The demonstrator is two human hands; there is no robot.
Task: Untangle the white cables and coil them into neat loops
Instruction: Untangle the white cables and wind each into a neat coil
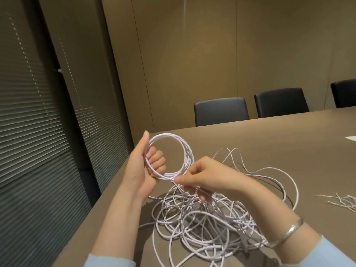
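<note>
Coil (169, 155) is up off the table (269, 135), held at its left edge in my left hand (142, 166): fingers curled through the ring, thumb upright along the outside. Several turns, fairly even, fanning slightly on the right side.

Right hand (202, 174) pinches the running cable between thumb and fingertip at the coil's bottom, right where the next turn joins. Other fingers curl loosely over strands below.

Tangle (202, 222) sits on the table near me, under and right of the hands; long loose loops trail off to the far right. Small heap of thin white ties (342, 201) lies at the right edge, well apart.

How I'd do this turn:
- slide the pinch along the cable rather than yank, so the pile doesn't cinch into a knot
- lay each turn at the same width as the others, flat against them
- clamp every new turn under the left thumb before regripping
- if a strand drags the pile, stop and lift the crossing loop off first

Plenty left, judging by the pile.
</note>
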